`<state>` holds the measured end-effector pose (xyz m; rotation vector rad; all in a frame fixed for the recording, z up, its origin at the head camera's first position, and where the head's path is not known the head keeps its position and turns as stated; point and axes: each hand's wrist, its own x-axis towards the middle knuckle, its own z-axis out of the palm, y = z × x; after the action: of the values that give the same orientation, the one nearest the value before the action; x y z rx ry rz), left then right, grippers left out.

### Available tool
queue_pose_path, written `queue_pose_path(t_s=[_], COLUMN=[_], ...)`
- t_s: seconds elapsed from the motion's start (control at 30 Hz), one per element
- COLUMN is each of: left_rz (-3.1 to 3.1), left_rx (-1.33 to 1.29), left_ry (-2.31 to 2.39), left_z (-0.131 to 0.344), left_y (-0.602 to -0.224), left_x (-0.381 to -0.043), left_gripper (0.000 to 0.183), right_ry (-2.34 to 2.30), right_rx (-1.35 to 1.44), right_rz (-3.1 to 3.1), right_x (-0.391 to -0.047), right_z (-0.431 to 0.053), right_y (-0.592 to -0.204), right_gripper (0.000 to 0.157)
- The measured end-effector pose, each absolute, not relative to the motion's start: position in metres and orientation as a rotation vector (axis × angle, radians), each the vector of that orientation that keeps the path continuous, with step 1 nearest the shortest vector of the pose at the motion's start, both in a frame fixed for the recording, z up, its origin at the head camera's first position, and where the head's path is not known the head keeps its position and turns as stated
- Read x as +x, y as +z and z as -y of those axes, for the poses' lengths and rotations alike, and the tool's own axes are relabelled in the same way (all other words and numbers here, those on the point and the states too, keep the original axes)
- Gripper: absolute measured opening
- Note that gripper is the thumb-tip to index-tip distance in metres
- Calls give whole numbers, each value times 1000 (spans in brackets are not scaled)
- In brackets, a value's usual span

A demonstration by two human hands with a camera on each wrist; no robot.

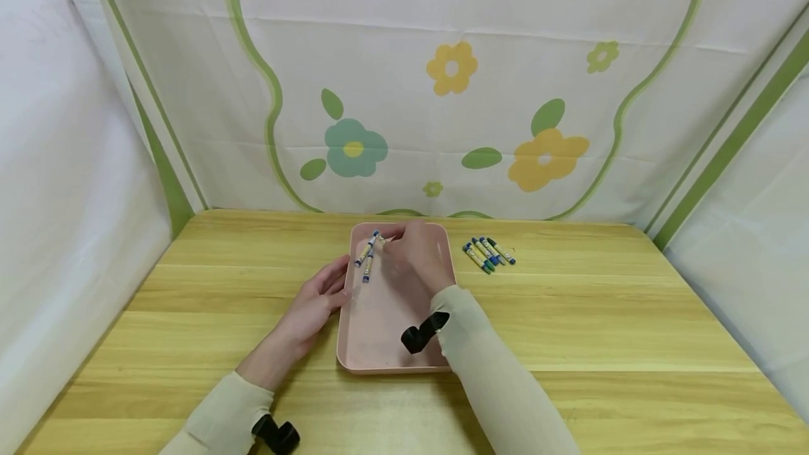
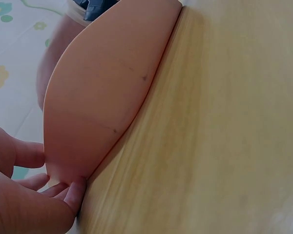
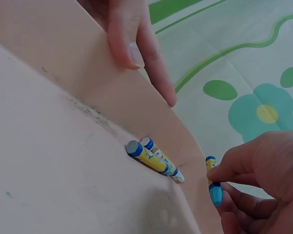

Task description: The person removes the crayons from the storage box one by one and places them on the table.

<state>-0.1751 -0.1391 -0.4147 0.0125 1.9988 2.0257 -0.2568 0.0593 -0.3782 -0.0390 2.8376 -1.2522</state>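
A pink tray [image 1: 379, 328] lies on the wooden table. My left hand [image 1: 316, 300] holds its left side, thumb on the rim and fingers along the outer wall, as the left wrist view shows the hand [image 2: 29, 195] at the tray wall [image 2: 97, 87]. Over the tray's far left part, my right hand [image 1: 413, 251] pinches a crayon with a light blue tip [image 3: 215, 194] between thumb and fingers. Two other crayons, one yellow-wrapped with a blue end [image 3: 149, 158], lie side by side against the tray's inner left wall.
Several more crayons [image 1: 487, 255] lie together on the table [image 1: 600, 314] to the right of the tray. A white curtain [image 1: 392, 20] printed with flowers hangs behind the table. White cloth walls [image 1: 69, 160] stand at both sides.
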Motion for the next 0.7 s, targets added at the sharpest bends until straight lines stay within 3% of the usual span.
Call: queue_pose_path(t_s=[0.3,0.7], left_rz=[-1994,-2008], left_rx=[13,26], left_ry=[2022,2024], left_z=[139,138], left_y=[-414,-416], left_x=[-175,-175], left_gripper=[67,67], right_ry=[-1130,-1291], right_rx=[25,-116], right_rz=[-2916,-2868], right_x=[-256,-256], right_z=[-61,-75], right_y=[-365,-352], right_gripper=[20,20])
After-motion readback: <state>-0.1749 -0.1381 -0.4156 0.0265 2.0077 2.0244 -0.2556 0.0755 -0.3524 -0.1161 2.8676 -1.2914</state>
